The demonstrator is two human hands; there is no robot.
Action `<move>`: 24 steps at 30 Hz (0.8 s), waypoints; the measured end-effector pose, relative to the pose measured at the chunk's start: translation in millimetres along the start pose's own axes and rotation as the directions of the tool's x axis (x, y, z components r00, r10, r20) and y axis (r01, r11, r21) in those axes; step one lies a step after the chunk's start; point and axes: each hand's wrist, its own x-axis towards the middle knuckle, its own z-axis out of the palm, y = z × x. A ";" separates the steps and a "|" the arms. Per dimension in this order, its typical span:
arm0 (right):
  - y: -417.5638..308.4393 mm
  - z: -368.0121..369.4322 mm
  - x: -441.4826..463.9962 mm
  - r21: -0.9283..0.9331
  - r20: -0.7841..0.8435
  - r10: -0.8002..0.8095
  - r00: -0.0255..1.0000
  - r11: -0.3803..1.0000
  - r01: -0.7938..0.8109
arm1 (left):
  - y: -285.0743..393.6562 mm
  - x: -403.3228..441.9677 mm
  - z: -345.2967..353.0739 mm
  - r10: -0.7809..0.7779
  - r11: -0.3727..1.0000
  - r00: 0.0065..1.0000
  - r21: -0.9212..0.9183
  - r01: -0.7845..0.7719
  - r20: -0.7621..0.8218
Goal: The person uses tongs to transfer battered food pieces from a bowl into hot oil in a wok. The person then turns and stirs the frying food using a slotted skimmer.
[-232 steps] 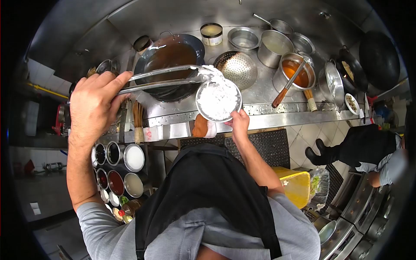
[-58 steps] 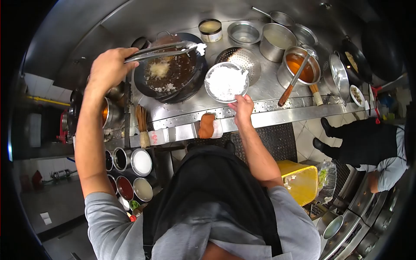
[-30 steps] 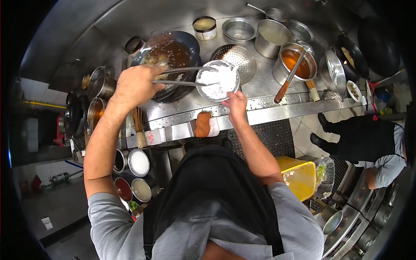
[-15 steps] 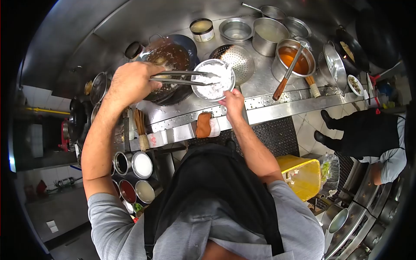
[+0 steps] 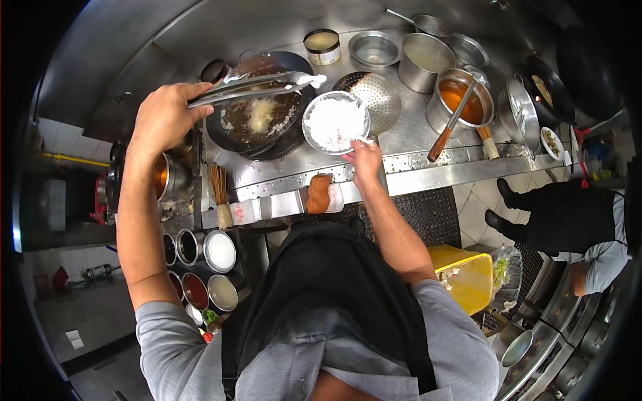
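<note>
The left hand (image 5: 167,115) wraps the tongs (image 5: 257,81), which have swung leftward and now span the wok (image 5: 227,138), above a pale clump (image 5: 261,115) in bubbly oil (image 5: 282,105). Their tips seem to pinch a white-coated lump (image 5: 311,81) near the wok's right rim, which suggests a fresh pick-up. Farther right, the right hand (image 5: 366,162) pinches the edge of the bowl (image 5: 306,134), white powder (image 5: 334,120) inside
</note>
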 end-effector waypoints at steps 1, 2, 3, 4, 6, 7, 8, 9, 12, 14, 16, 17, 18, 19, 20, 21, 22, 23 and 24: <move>-1.4 2.0 -2.9 0.005 -0.010 0.000 1.000 1.000 0.000 | -10.6 7.1 8.5 -0.036 0.999 0.999 0.018 0.035 0.027; -1.6 2.7 -4.3 0.004 -0.011 0.003 1.000 1.000 -0.003 | -20.5 15.1 18.4 -0.073 0.997 0.996 0.038 0.071 0.052; -2.3 1.9 -5.1 0.003 -0.011 0.005 1.000 1.000 -0.005 | -28.8 24.2 31.0 -0.116 0.992 0.990 0.064 0.111 0.080; -2.6 1.1 -6.0 0.002 -0.013 0.008 1.000 1.000 -0.007 | -36.8 34.5 46.8 -0.159 0.984 0.981 0.092 0.150 0.108; -0.9 -1.3 -7.6 -0.016 -0.036 0.013 0.999 1.000 -0.013 | -51.5 52.4 82.3 -0.228 0.971 0.958 0.119 0.209 0.172; -0.3 -3.4 -7.8 -0.025 -0.049 0.014 0.999 1.000 -0.015 | -58.7 60.1 102.8 -0.252 0.966 0.945 0.119 0.232 0.210; 0.5 -6.8 -7.7 -0.035 -0.038 0.012 0.999 0.999 -0.014 | -67.6 65.9 126.1 -0.283 0.958 0.932 0.124 0.260 0.228; 1.4 -10.9 -6.5 -0.046 -0.032 0.018 0.999 0.999 -0.020 | -77.5 70.7 150.4 -0.311 0.949 0.918 0.130 0.287 0.247; 0.7 -22.2 -3.4 -0.066 -0.032 0.021 0.999 0.998 -0.023 | -83.0 70.7 178.6 -0.389 0.921 0.900 0.112 0.374 0.198; -0.9 -27.4 -3.7 -0.065 -0.045 0.006 0.999 0.998 -0.009 | -77.2 63.9 176.5 -0.423 0.906 0.895 0.073 0.416 0.140; -2.8 -30.8 -1.7 -0.071 -0.054 0.002 0.999 0.997 -0.006 | -63.5 57.8 154.4 -0.363 0.932 0.930 0.047 0.360 0.066; -3.8 -31.3 -1.0 -0.073 -0.055 -0.001 0.999 0.997 -0.003 | -58.6 54.7 143.6 -0.311 0.950 0.950 0.049 0.309 0.023; -10.9 -28.4 -4.9 -0.083 -0.059 -0.008 0.998 0.997 0.003 | -50.1 50.0 130.7 -0.218 0.976 0.976 0.028 0.218 0.022; -11.5 -27.9 -3.7 -0.068 -0.065 -0.014 0.998 0.998 0.009 | -37.3 44.0 116.7 -0.125 0.992 0.992 0.008 0.125 0.017; -11.8 -27.4 -1.7 -0.054 -0.070 -0.019 0.997 0.998 0.015 | -23.4 37.8 103.6 -0.032 0.999 0.999 -0.010 0.032 0.012; -11.7 -27.0 -0.4 -0.040 -0.074 -0.023 0.997 0.999 0.020 | -7.6 31.8 89.8 0.047 0.999 0.998 -0.004 -0.047 0.041; -13.2 -25.1 -1.0 -0.032 -0.079 -0.027 0.997 0.999 0.025 | 10.7 26.3 76.4 0.124 0.992 0.990 0.000 -0.124 0.071; -16.7 -21.9 -2.5 -0.025 -0.082 -0.032 0.996 0.999 0.030 | 27.0 22.9 69.2 0.199 0.980 0.975 0.002 -0.200 0.099; -19.1 -20.0 -2.9 -0.018 -0.084 -0.036 0.996 0.999 0.035 | 41.0 21.4 67.1 0.222 0.975 0.969 0.005 -0.224 0.109</move>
